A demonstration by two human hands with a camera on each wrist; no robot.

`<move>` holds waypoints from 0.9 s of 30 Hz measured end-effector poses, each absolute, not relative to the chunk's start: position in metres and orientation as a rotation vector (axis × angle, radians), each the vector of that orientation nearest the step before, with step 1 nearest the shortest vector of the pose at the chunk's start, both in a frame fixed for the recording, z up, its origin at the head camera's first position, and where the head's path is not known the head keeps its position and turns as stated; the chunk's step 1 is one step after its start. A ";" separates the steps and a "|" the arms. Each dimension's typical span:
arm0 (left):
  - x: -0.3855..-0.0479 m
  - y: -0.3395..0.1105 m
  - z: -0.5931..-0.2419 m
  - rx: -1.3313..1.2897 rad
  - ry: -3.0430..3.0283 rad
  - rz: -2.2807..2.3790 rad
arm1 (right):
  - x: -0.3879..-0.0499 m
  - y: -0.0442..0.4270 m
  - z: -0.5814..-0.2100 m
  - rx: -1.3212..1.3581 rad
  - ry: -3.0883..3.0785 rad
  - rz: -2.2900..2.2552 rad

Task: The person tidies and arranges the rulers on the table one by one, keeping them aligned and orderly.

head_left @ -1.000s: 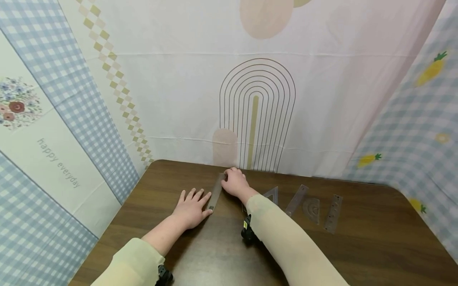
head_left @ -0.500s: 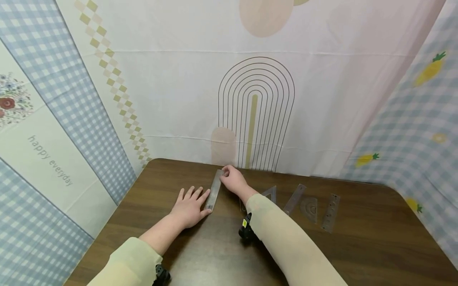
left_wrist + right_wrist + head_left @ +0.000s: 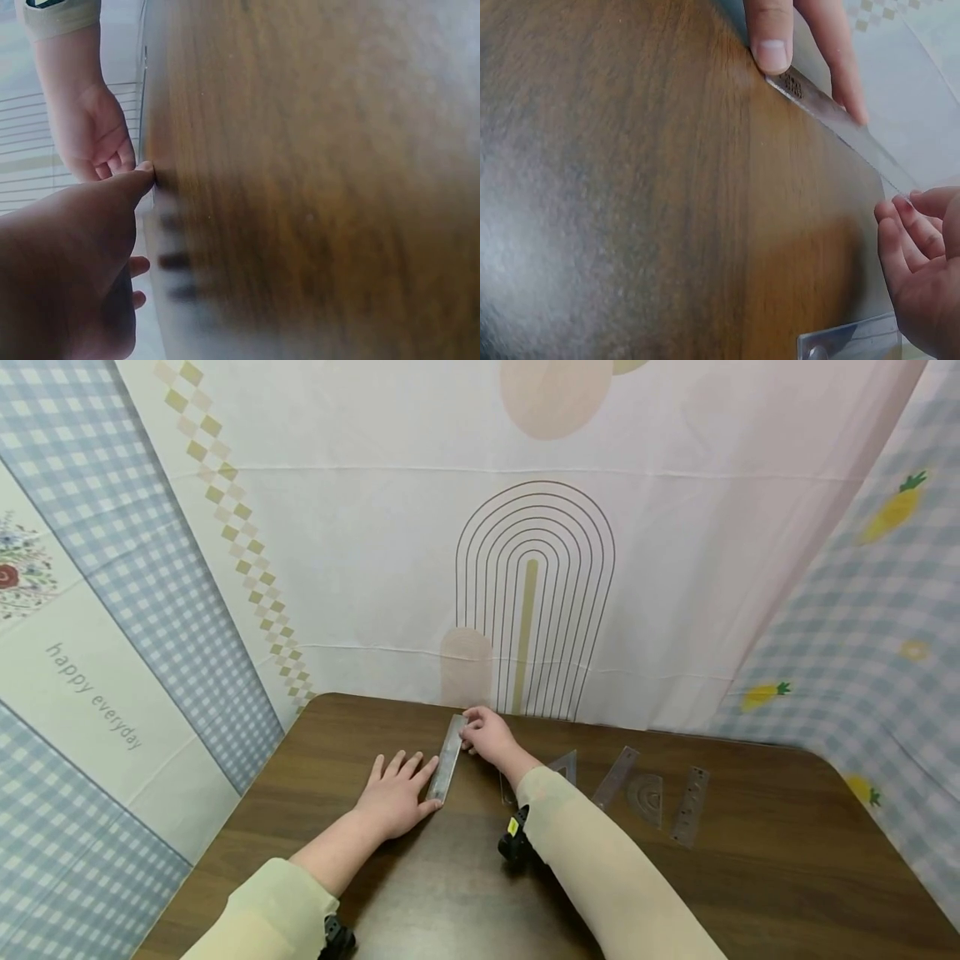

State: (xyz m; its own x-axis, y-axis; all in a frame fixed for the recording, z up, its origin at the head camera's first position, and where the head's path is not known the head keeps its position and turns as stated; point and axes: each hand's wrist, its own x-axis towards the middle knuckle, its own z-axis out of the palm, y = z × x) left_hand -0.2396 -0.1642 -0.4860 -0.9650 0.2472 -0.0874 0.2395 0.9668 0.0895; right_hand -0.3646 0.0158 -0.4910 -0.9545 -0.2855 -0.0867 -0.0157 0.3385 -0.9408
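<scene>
A clear straight ruler (image 3: 448, 758) slants away from me near the back of the table. My left hand (image 3: 393, 793) lies spread with straight fingers along its left side; the left thumb (image 3: 771, 54) rests on the ruler's near end, beside small dark print. My right hand (image 3: 491, 739) pinches the far end between thumb and fingertips, as the right wrist view shows. That end looks slightly raised off the wood, though the gap is hard to judge. In the left wrist view the ruler is mostly hidden behind the left hand.
Right of the hands lie a clear set square (image 3: 567, 767), partly behind the right sleeve, a second clear ruler (image 3: 617, 775), a protractor (image 3: 647, 799) and a ruler with holes (image 3: 690, 807). Patterned cloth (image 3: 360, 568) hangs behind the brown table (image 3: 787, 860).
The ruler's face has turned from see-through to bright and shiny, and its far end has come up slightly with the right hand. The left hand stays in place.
</scene>
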 end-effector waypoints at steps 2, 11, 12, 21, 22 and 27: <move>-0.240 -0.164 -0.486 0.378 3.019 0.116 | -0.363 0.016 -0.490 -0.246 2.316 -1.716; -0.236 -0.164 -0.484 0.398 3.038 0.104 | -0.358 0.018 -0.487 -0.144 2.076 -1.926; -0.235 -0.164 -0.484 0.401 3.039 0.102 | -0.357 0.019 -0.486 -0.137 2.065 -1.932; -0.232 -0.159 -0.486 0.456 3.050 0.112 | -0.349 0.024 -0.488 -0.101 2.028 -1.954; -0.232 -0.159 -0.486 0.457 3.054 0.102 | -0.348 0.024 -0.488 -0.097 2.028 -1.960; -0.232 -0.156 -0.487 0.460 3.069 0.068 | -0.346 0.027 -0.487 -0.100 2.027 -1.981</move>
State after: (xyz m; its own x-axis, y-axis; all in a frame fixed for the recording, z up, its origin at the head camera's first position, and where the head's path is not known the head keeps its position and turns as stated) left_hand -0.2321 -0.1565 -0.4871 -0.9555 0.2935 -0.0307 0.2919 0.9552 0.0489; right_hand -0.3456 0.0265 -0.4866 -0.9513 -0.2591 -0.1668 0.1608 0.0445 -0.9860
